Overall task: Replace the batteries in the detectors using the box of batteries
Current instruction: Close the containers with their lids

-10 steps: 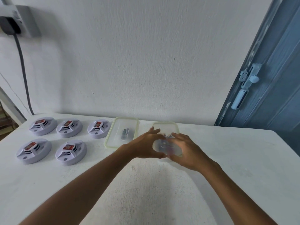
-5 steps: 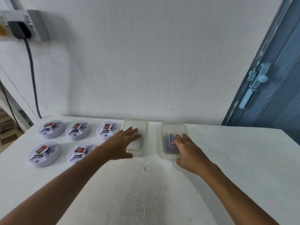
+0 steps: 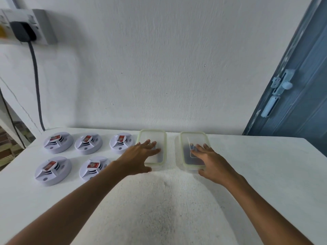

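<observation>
Two clear plastic boxes with pale green rims stand side by side at the back of the white table. My left hand lies flat with straight fingers on the lid of the left box. My right hand lies flat on the lid of the right box, where dark batteries show dimly through the plastic. Several round white detectors lie to the left in two rows, each with a red battery showing on top, among them the back-right detector and the front-right detector.
The white table butts against a white wall. A wall socket with a black plug and a hanging cable is at upper left. A blue door with a latch stands at the right. The table's left edge drops off near the detectors.
One second ago both hands were together on the right box's lid. My left hand has moved left onto the left box, and my right hand has settled flat on the right box.
</observation>
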